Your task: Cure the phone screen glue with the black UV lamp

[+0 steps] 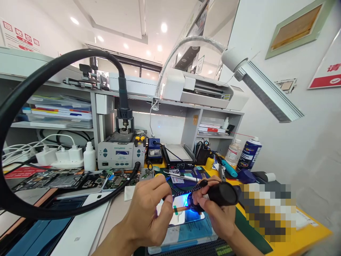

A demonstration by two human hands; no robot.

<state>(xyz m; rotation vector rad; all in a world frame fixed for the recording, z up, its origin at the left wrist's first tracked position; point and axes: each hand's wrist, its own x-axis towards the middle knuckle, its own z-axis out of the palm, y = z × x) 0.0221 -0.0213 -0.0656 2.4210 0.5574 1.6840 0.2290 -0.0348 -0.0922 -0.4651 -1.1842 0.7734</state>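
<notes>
My left hand [149, 213] is closed in a pinch over the upper end of a phone [183, 217] that lies flat on a blue mat [186, 236]; a thin orange strip sticks out from under its fingertips. My right hand [215, 217] grips a black torch [220, 195] with a cord on it. The torch points left and down and throws blue light onto the phone's glass. Both hands meet over the phone's upper end.
A thick black hose [53, 64] loops across the left from a hot-air station [120, 152]. Phone boards and parts [69, 179] lie to the left, bottles [249, 153] and tools to the right. A desk lamp [269, 90] hangs overhead. A blurred patch covers the right table.
</notes>
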